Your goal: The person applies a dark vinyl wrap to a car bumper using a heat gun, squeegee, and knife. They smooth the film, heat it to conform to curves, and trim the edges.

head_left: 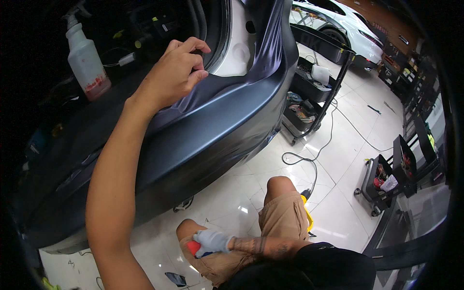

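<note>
My bare left hand (pixel 179 72) hovers over the car's rear opening, its fingers loosely curled and apart, with nothing visible between them. Below it, dark satin wrap film (pixel 186 105) lies over the body panel (pixel 208 137), loose and rippled along the edge. More film (pixel 273 43) hangs in folds beside a bare white strip (pixel 239 50) of the opening. Near my knee, my right hand (pixel 212 241), in a grey glove, is closed on a small red piece (pixel 194 248); its shape is mostly covered by the fingers.
A spray bottle (pixel 87 60) with reddish liquid stands at left. Beyond the car is a black tiered cart (pixel 309 89); another cart (pixel 386 179) stands at right. A cable (pixel 331 130) winds across the tiled floor near something yellow (pixel 308 217). A white car (pixel 340 24) is farther back.
</note>
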The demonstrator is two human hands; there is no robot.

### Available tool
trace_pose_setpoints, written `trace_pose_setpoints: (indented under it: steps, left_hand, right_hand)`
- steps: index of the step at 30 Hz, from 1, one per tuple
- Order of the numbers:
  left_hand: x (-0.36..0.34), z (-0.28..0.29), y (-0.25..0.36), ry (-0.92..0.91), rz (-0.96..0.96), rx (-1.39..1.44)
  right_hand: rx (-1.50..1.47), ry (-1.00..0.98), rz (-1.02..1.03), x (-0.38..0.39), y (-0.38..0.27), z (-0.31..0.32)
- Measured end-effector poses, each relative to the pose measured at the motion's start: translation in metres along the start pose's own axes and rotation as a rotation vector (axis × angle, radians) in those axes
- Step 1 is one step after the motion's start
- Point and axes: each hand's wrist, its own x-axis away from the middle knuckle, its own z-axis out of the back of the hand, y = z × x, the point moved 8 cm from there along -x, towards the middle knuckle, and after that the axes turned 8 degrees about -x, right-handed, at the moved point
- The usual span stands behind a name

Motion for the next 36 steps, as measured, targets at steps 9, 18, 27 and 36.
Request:
trace_pose_setpoints:
  steps: [9,18,27,36]
  left_hand:
    - [0.0,-0.004,-0.003,-0.063,0.027,-0.016]
    - [-0.002,-0.001,-0.002,-0.057,0.054,0.046]
    - [-0.008,-0.002,0.004,-0.1,-0.001,0.04]
    - [-0.006,0.003,0.002,-0.082,0.012,-0.028]
  right_hand:
    - [0.178,0.769,0.344,0.18,-0.162,0.342]
    - [0.979,0.759,0.365,0.102,-0.195,0.404]
    - [1.189,0.96,0.517,0.115,-0.19,0.428]
    - [0.786,1.132,0.6,0.195,-0.208,0.473]
